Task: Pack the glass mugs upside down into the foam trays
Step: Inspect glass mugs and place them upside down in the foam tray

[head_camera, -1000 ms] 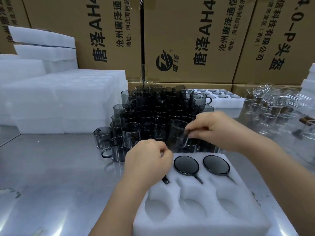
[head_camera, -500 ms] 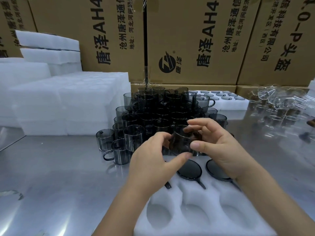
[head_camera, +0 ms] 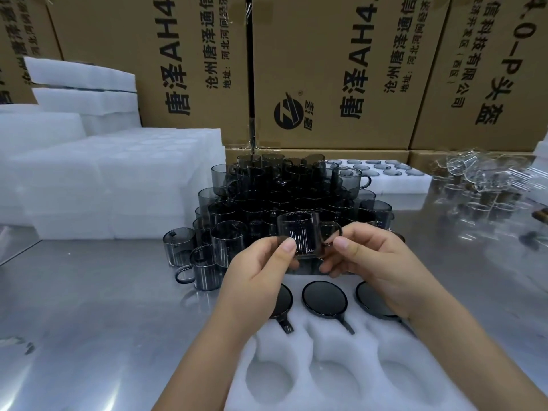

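A smoky grey glass mug (head_camera: pixel 302 234) is held upright between both hands above the far end of the white foam tray (head_camera: pixel 341 345). My left hand (head_camera: pixel 258 277) pinches its left side with thumb and fingers. My right hand (head_camera: pixel 373 262) pinches the right side by the handle. Three dark mugs (head_camera: pixel 324 298) sit upside down in the tray's far row, handles pointing toward me. The near row of three round pockets (head_camera: pixel 333 378) holds nothing. Behind the hands stands a pile of the same grey mugs (head_camera: pixel 284 191).
Stacks of white foam trays (head_camera: pixel 112 179) fill the left side of the steel table (head_camera: pixel 89 321). A filled foam tray (head_camera: pixel 394 179) lies at the back right, with clear glassware (head_camera: pixel 486 185) beyond it. Printed cardboard boxes (head_camera: pixel 326 69) wall off the back.
My left hand rose from the tray's left pocket and joined the right hand on the mug. The mug came toward me from the pile and is held upright between both hands.
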